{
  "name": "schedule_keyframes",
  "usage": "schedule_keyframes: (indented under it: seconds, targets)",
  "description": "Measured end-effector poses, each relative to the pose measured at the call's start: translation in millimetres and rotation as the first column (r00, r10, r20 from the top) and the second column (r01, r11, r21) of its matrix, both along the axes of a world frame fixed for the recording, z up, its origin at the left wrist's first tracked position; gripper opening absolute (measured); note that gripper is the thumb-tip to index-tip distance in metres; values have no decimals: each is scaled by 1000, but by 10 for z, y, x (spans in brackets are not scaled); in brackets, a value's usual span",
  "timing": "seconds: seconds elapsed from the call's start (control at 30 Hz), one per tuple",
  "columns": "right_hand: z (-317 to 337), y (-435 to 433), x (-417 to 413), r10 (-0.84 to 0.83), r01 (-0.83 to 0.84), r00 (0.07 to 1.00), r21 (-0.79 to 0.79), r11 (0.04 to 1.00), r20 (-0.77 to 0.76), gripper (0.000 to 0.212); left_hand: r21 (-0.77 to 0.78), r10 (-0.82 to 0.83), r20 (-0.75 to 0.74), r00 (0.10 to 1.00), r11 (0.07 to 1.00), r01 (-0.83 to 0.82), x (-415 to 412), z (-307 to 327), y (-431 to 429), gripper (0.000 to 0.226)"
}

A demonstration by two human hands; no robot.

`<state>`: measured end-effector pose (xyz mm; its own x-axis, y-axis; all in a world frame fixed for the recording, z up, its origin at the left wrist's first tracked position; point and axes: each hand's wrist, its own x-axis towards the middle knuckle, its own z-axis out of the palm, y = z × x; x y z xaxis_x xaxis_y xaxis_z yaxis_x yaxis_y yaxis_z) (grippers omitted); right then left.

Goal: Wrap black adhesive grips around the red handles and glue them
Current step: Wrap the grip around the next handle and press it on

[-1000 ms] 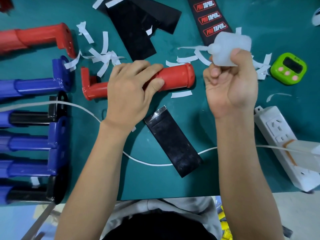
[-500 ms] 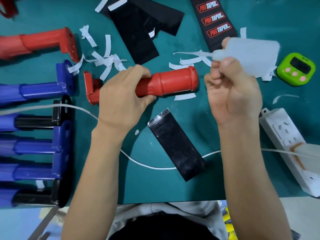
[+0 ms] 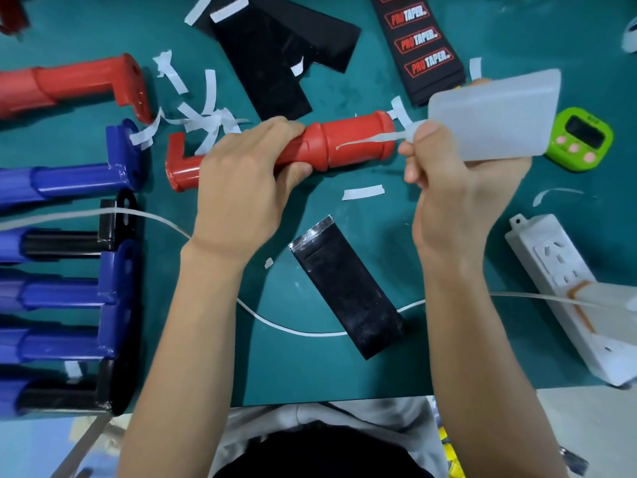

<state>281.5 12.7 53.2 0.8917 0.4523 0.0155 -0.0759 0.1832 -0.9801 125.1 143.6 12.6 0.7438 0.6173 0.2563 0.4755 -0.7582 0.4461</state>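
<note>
The left hand (image 3: 238, 188) grips the red handle (image 3: 351, 143) over the mat (image 3: 310, 374); the right hand (image 3: 455, 188) holds the glue bottle (image 3: 496, 119), its nozzle (image 3: 372, 142) touching the handle. A black grip (image 3: 348, 291) lies between the forearms, near the mat's front edge.

Table (image 3: 344, 374): green-topped; its near edge ran just in front of the person's torso.
Timer (image 3: 580, 139): small and lime green, with a dark screen and three pink buttons; it lay at the right, beyond the power strip.
Power strip (image 3: 558, 270): white, angled toward the near right corner, with a plug (image 3: 593, 294) in it.
Cable (image 3: 310, 331): white; it looped leftward across the table from the plug and out past the left edge.
Blue handles (image 3: 69, 177): several lay in a row at the left, brackets pointing right.
Paper strips (image 3: 363, 193): white, scattered over the far half; one lay alone near the middle.
</note>
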Motion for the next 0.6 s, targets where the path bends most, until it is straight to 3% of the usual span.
schedule_keyframes:
  seconds: [0.37, 0.6]
  targets:
    - [-38, -31, -2, -72, 73, 993, -7, 997, 94, 9, 141, -10, -218, 976, 989, 41, 90, 187, 91, 41]
    - [-93, -67, -13, -6, 39, 931, -81, 996, 366, 13, 141, -28, -253, 967, 988, 65, 71, 230, 31, 44]
